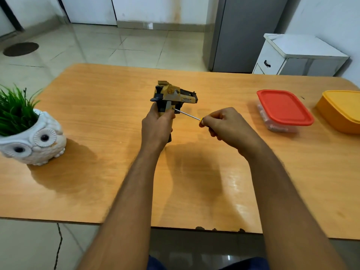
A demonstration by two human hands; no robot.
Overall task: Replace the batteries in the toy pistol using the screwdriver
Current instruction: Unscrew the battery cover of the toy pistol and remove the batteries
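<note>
A yellow-and-black toy pistol (174, 95) is held upright above the middle of the wooden table (97, 182). My left hand (157, 127) grips its handle from the left, barrel pointing right. My right hand (224, 126) holds a small screwdriver (187, 114) with a yellow handle. Its thin metal shaft runs up and left, and the tip touches the side of the pistol's grip just above my left fingers. Most of the screwdriver handle is hidden inside my right fist.
A white owl-shaped pot (37, 141) with a green plant stands at the table's left edge. At the right sit a clear box with a red lid (283, 108) and a yellow lidded box (342, 112). A white cabinet (292, 55) stands beyond the table.
</note>
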